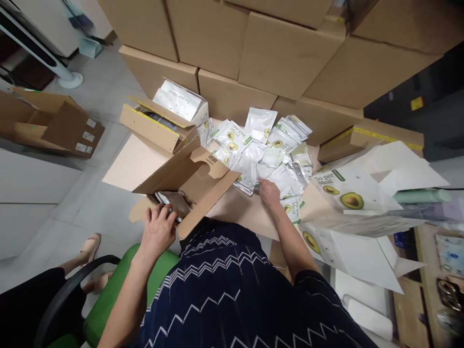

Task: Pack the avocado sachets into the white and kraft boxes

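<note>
My left hand (158, 231) is at the near left end of an open cardboard box (221, 193), its bent fingers spread over a few pouches (179, 203) standing inside. The thumb's contact is hard to make out. My right hand (270, 194) reaches to the near edge of a loose pile of white pouches printed with avocados. Its fingers close on the edge of a white pouch (266, 171), with the fingertips partly hidden. Other pouches (232, 137) lie overlapping on the pale table (232, 210) beyond both hands.
Large cardboard boxes (213, 43) are stacked behind the table. A smaller brown carton (148, 126) and a white printed box (179, 101) stand at the back left. Open white avocado-printed boxes (348, 188) stand on the right. A green chair (119, 285) and another person's foot (90, 246) are at left.
</note>
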Demonstrator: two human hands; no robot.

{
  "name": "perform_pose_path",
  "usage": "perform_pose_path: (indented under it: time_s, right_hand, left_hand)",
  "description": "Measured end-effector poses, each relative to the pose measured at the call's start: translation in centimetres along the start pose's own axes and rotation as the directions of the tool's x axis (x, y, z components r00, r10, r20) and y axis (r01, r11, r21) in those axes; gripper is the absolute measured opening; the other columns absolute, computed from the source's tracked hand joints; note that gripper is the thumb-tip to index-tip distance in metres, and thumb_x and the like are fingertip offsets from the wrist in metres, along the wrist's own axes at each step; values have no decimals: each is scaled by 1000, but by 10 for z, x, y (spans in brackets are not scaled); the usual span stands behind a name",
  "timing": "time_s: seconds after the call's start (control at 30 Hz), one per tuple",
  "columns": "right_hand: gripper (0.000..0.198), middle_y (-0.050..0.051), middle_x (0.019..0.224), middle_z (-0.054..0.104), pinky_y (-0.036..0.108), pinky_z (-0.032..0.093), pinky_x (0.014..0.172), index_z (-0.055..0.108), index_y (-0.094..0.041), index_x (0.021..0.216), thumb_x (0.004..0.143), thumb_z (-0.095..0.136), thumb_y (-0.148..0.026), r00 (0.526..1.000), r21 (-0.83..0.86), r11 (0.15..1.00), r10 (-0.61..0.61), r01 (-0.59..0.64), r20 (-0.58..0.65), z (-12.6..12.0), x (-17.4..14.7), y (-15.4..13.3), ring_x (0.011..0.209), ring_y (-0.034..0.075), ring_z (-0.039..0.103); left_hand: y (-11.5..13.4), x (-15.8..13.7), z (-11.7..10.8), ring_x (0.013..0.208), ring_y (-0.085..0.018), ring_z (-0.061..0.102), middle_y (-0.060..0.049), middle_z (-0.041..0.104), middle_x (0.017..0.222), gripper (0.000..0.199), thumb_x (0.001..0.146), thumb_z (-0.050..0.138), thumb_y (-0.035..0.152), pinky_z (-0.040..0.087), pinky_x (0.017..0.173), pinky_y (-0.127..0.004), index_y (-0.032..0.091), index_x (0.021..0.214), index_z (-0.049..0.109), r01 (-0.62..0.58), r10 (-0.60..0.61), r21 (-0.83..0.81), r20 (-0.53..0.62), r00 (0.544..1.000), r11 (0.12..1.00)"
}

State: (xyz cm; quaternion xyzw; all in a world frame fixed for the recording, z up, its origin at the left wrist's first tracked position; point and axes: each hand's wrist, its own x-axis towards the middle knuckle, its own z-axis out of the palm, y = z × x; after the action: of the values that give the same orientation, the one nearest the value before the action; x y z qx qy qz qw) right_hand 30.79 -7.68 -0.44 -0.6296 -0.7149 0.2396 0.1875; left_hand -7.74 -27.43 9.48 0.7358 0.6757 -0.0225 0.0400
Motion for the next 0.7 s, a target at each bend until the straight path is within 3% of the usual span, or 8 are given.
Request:
perform_pose_path:
  time_s: [0.1,0.17,0.27,0.4,0.5,0.57,0.63,0.7]
  right_hand:
    - [29,10,90,68,34,49,82,65,-18,105,95,42,-32,985,66,988,148,-143,-84,-20,11,-18,81,21,58]
    - [38,8,86,66,34,51,76,62,-17,108,95,38,-43,950,229,954,240,-192,-201,-40,19,-36,78,21,60]
    - [47,9,101,65,31,53,67,54,-20,123,92,43,-53,908,547,837,254,-33,-333,-76,25,-74,82,19,63]
    - [50,7,112,63,31,53,62,48,-29,131,87,58,-50,924,740,625,74,250,-375,-107,16,-139,89,21,64]
    - [42,6,110,63,35,57,68,53,-29,127,90,58,-47,966,740,622,-139,256,-217,-99,3,-185,96,22,64]
    - [32,5,106,65,36,57,72,57,-28,120,93,55,-44,937,679,686,-348,261,-8,-80,-3,-211,94,22,64]
    - [25,5,101,67,35,54,76,60,-26,117,95,51,-36,805,591,738,-545,326,237,-55,-6,-233,89,21,64]
    - [25,5,96,69,34,50,78,61,-23,117,97,46,-28,643,498,765,-629,409,437,-30,-7,-251,85,20,64]
  left_hand:
    - [1,-1,1,133,-42,46,-21,60,134,40,84,50,16,29,112,-70,19,119,69,13,-14,-30,-12,1000,999]
    - [2,-1,1,134,-42,45,-21,60,135,40,84,50,16,29,112,-70,19,119,69,17,-18,-37,-14,1000,999]
    - [3,-1,0,135,-42,45,-20,59,136,39,83,50,15,29,113,-70,20,118,68,23,-23,-39,-6,1000,999]
    - [6,-1,-4,136,-40,44,-18,59,135,37,83,50,13,30,114,-68,20,115,67,39,-39,-34,12,999,999]
    - [8,-1,-6,136,-40,44,-17,58,135,35,83,51,13,29,115,-68,20,114,67,52,-51,-43,25,998,998]
    - [9,-1,-7,136,-41,44,-17,58,135,36,83,51,13,28,115,-69,19,114,67,50,-48,-40,36,998,998]
    - [9,-2,-7,136,-41,43,-18,58,135,37,83,52,14,28,115,-70,19,116,67,45,-43,-28,50,998,999]
    - [9,-2,-8,137,-41,43,-18,57,136,38,83,53,14,28,115,-69,19,118,66,44,-43,-10,62,997,999]
